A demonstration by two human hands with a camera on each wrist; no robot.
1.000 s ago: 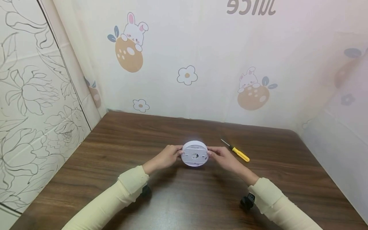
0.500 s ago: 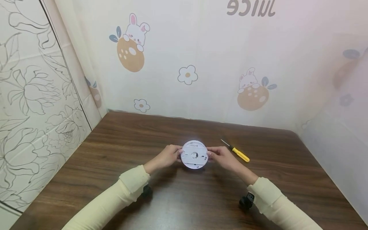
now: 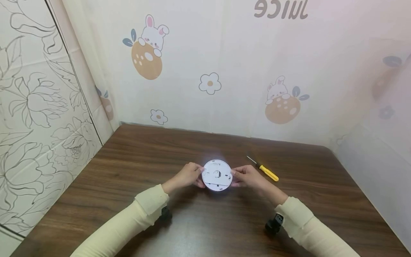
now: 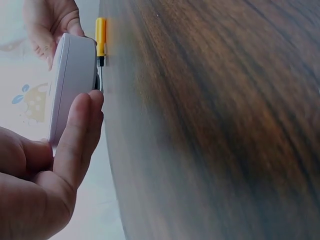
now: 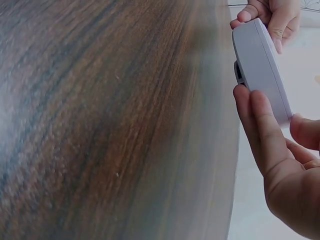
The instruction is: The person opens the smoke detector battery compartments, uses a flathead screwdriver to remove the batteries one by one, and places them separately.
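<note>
Between the two hands is a round white smoke detector, its flat back with a central hole turned up towards the head camera. My left hand pinches its left rim, thumb on the back face and fingers beneath. On the opposite rim, my right hand grips it the same way. The left wrist view shows the detector's side wall edge-on, held above the table. A dark part on its front face shows beside the fingertips in the right wrist view.
A screwdriver with a yellow handle lies on the brown wooden table, just behind and right of the right hand. A printed curtain hangs along the back edge, and a flower-patterned panel stands at the left.
The smoke detector has tilted so that its back faces the head camera more fully, and has come slightly lower in the head view. Both hands have kept hold; the screwdriver has not moved.
</note>
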